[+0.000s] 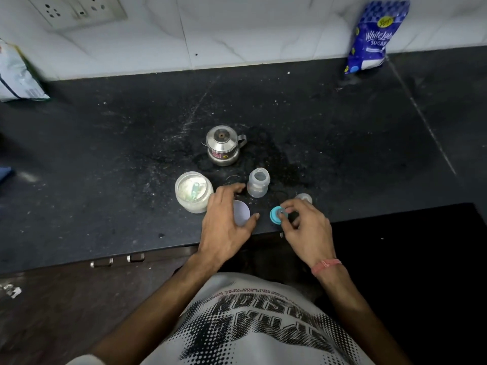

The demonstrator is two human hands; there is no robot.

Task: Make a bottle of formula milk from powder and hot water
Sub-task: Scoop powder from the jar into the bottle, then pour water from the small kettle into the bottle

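Observation:
A small clear baby bottle [258, 183] stands open on the black counter [105, 159]. Left of it is an open glass jar of white powder [193, 192] with a clear scoop inside. A small steel kettle [224, 146] with its lid on stands behind them. My left hand [226, 219] hovers with spread fingers over a white round lid [241, 213] lying flat. My right hand [305, 219] pinches the teal teat ring [276, 214] at the counter's front edge. A clear cap [304, 198] lies just behind that hand.
A blue sugar bag [374, 38] leans on the tiled wall at the back right. Another packet [18, 75] lies at the far left. A wall socket [76, 9] is top left. Drawer handles [118, 260] sit below the counter edge. White powder specks dust the counter.

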